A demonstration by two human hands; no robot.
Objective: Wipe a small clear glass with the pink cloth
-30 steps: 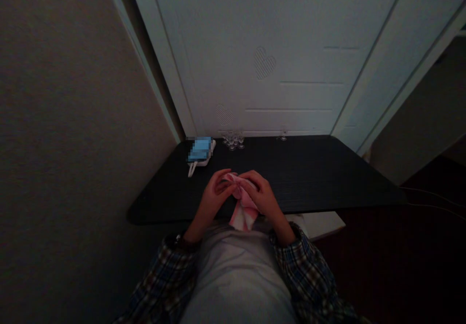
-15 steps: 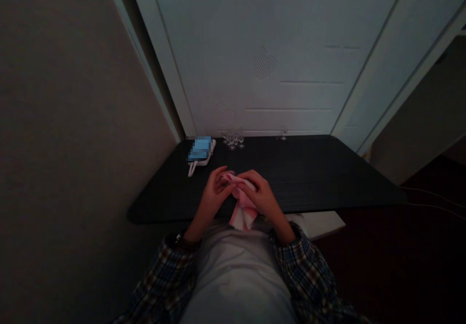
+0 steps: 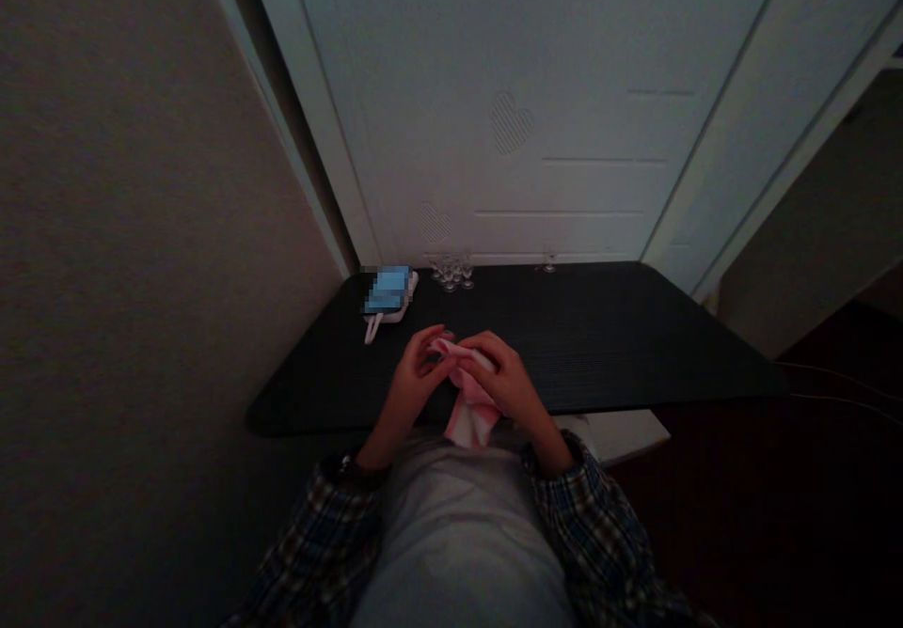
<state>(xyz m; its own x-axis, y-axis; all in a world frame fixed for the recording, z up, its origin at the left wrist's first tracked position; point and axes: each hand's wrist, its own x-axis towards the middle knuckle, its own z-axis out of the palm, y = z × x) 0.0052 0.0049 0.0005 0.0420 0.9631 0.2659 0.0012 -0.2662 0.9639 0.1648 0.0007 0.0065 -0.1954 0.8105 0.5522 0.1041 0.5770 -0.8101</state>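
Observation:
Both my hands meet over the near edge of a black table (image 3: pixel 607 346) in dim light. My left hand (image 3: pixel 413 382) pinches the top of a pink and white cloth (image 3: pixel 471 414). My right hand (image 3: pixel 506 382) is closed over the same cloth from the right, its fingers curled on the upper fold. The cloth's lower end hangs down over the table's front edge toward my lap. What kind of cloth it is I cannot make out.
A blurred blue-lit device (image 3: pixel 388 291) with a white cord lies at the table's far left. Several small clear glasses (image 3: pixel 451 272) stand at the back edge, one more (image 3: pixel 548 264) to their right. A white door (image 3: pixel 508 111) rises behind; a wall is close on the left.
My hands and the cloth stay almost in place; only the fingers shift slightly on the upper fold.

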